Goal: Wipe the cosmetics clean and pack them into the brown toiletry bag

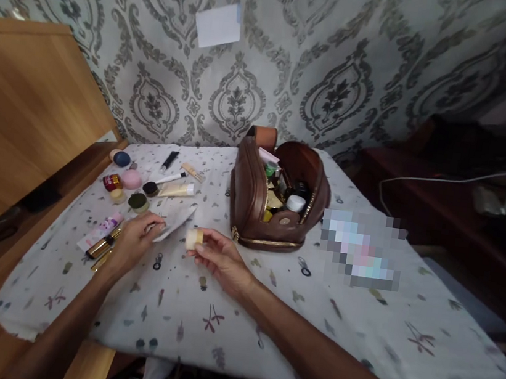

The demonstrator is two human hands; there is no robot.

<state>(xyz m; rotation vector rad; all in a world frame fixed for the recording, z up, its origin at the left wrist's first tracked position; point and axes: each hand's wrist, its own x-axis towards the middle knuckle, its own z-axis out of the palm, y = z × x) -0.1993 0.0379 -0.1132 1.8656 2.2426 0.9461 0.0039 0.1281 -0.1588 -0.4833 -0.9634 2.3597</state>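
Note:
Pinched in my left hand (137,239) is a thin white tissue or wipe (176,223), stretching toward the right. My right hand (220,260) grips a small cream-coloured jar (192,239) with a yellowish band, held sideways close to the tissue. Both hands are over the patterned tablecloth. Behind my right hand stands an unzipped brown leather toiletry bag (251,202), packed with cosmetics, a white-lidded jar (296,203) among them. Beside my left wrist lie gold-and-black tubes (103,247) and a purple-and-white packet (106,226).
Toward the back left are a green-lidded jar (138,202), a pink sponge (131,180), a dark red jar (113,182), a cream tube (177,189) and several other cosmetics. A blurred-out item (361,247) lies right of the bag. A wooden panel (19,121) borders the left side.

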